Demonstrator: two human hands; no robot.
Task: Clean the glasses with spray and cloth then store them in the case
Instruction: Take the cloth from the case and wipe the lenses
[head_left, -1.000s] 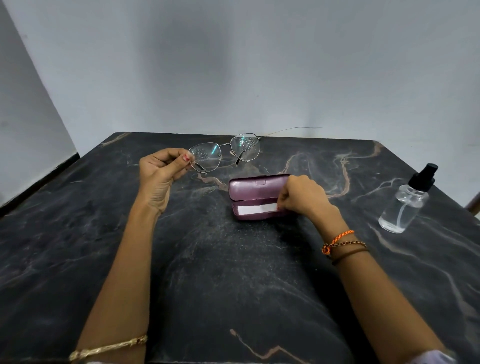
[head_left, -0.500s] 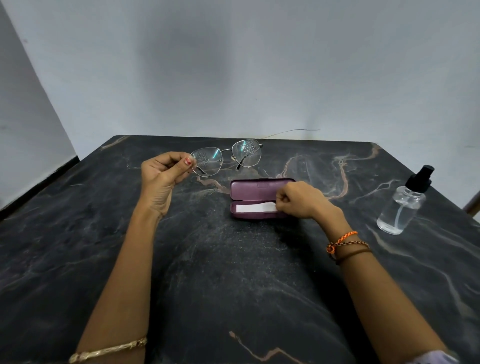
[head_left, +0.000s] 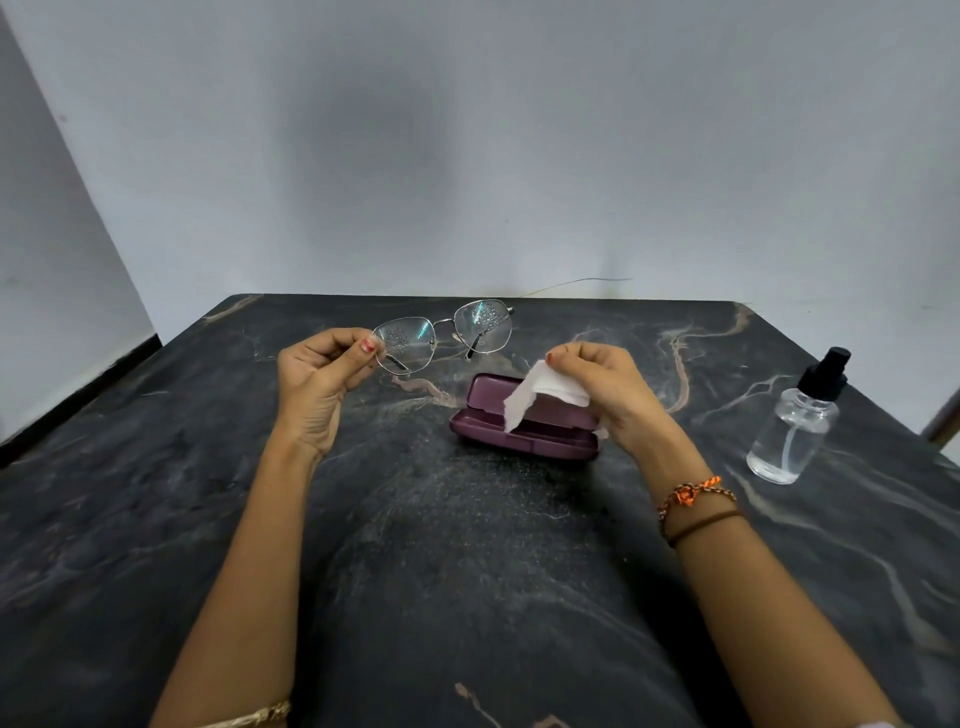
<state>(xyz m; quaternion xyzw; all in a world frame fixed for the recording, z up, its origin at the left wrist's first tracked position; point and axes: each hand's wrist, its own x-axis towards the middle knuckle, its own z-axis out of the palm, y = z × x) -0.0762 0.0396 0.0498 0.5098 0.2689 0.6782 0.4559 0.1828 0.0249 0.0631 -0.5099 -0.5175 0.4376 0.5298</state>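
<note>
My left hand (head_left: 318, 379) pinches the left edge of the thin metal-framed glasses (head_left: 445, 335) and holds them in the air above the table; both lenses carry spray droplets. My right hand (head_left: 608, 395) grips a white cloth (head_left: 540, 395), lifted just above the open purple case (head_left: 519, 436), which lies on the table between my hands. A corner of the cloth hangs down in front of the case lid.
A clear spray bottle (head_left: 792, 426) with a black nozzle stands at the right on the dark marbled table (head_left: 467, 571). White walls rise behind the table and to its left. A thin wire (head_left: 582, 283) runs along the far edge.
My right hand has pulled the white cloth out of the case and raised it. The glasses stay held in my left hand, about where they were.
</note>
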